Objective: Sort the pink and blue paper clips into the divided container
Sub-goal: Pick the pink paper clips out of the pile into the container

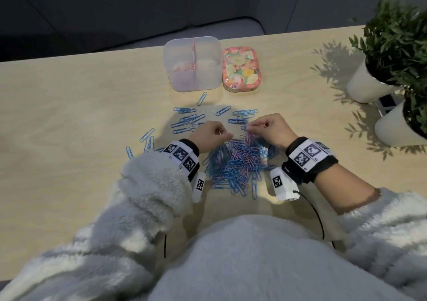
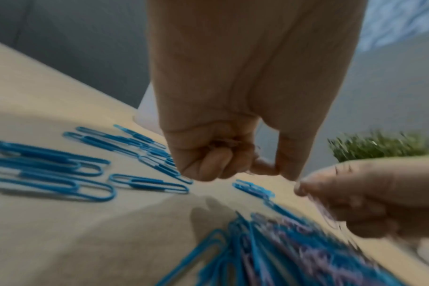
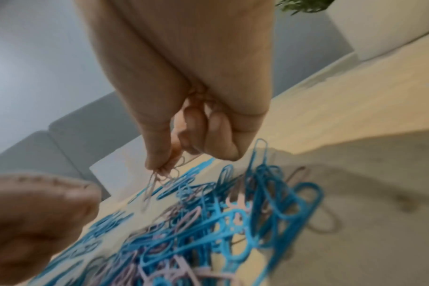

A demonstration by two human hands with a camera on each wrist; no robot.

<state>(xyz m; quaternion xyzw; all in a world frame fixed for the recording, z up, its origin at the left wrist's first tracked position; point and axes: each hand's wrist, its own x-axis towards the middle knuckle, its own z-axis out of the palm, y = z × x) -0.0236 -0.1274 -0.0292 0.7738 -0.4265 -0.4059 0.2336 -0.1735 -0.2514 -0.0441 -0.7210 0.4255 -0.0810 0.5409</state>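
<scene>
Your right hand [image 3: 169, 154] pinches pink clips [image 3: 159, 180] above pile [image 1: 238, 162], mid-frame; left hand [image 2: 208, 154] fisted on gathered pink, saving container [image 1: 193, 62] trips.

Light wood counter [image 1: 69, 97], dim room.
Dark floor behind; grey sofa [image 3: 69, 135] beyond far edge; two potted plants [image 1: 392, 42] cast shadows right.

No readable words or numbers, only black-and-white square codes on wrist bands [image 1: 182, 156], perhaps too blurred

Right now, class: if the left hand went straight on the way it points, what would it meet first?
Probably the right hand: the left hand points at it across a small gap above the mixed clip pile, though depth is unclear.
</scene>
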